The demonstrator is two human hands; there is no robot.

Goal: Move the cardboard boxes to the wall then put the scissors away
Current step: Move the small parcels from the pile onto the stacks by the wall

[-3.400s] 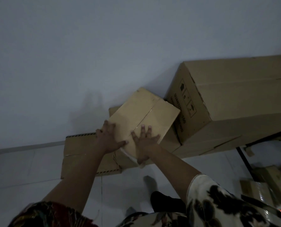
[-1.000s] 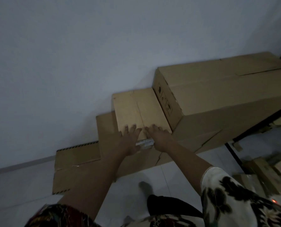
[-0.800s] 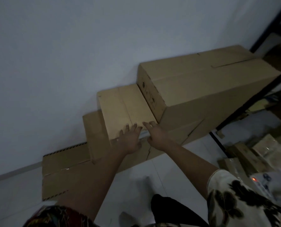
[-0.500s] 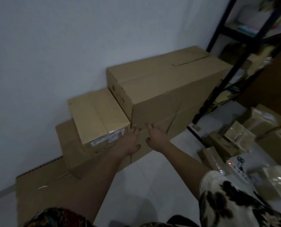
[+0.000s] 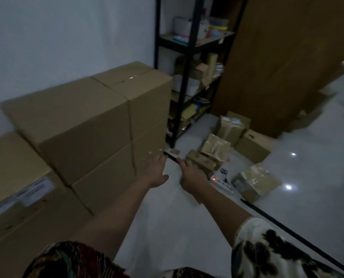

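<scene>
Now, boxes sitting by the wall, scissors waiting.
Both hands are hanging empty, each grip slack and fingers spread: the left hand (image 5: 154, 169) beside the large cardboard box (image 5: 82, 125), the right hand (image 5: 191, 173) nearer the scissors (image 5: 224, 171) lying just right of it on the floor (handles seemingly uppermost), small parcels (image 5: 256, 182) crowding close, bare floor opening below.

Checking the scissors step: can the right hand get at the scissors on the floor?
Probably yes. The right hand is open and empty. The scissors lie uncovered on the floor just past it, beside the power strip, with nothing visibly across the way.
</scene>
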